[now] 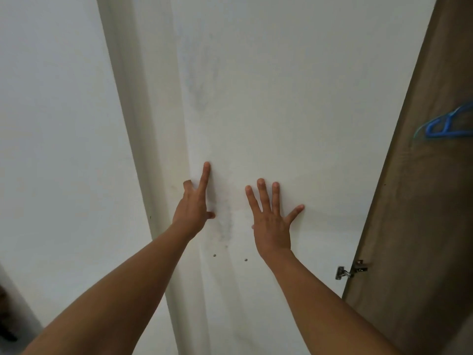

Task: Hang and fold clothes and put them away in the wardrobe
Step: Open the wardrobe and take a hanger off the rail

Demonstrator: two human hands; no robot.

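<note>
- A white wardrobe door fills the view, seen close.
- The right hand lies flat on the door, fingers spread wide, holding nothing.
- The left hand sits at the door's left edge with the index finger straight on the panel. The other fingers bend, and it is unclear whether they hook round the edge.
- Blue hangers show at the far right against a brown panel, with a metal hinge lower down. No clothes are in view.
- The step is probably swinging the door. It goes best with steady, even pressure from both hands and fingers kept clear of the edge.
</note>
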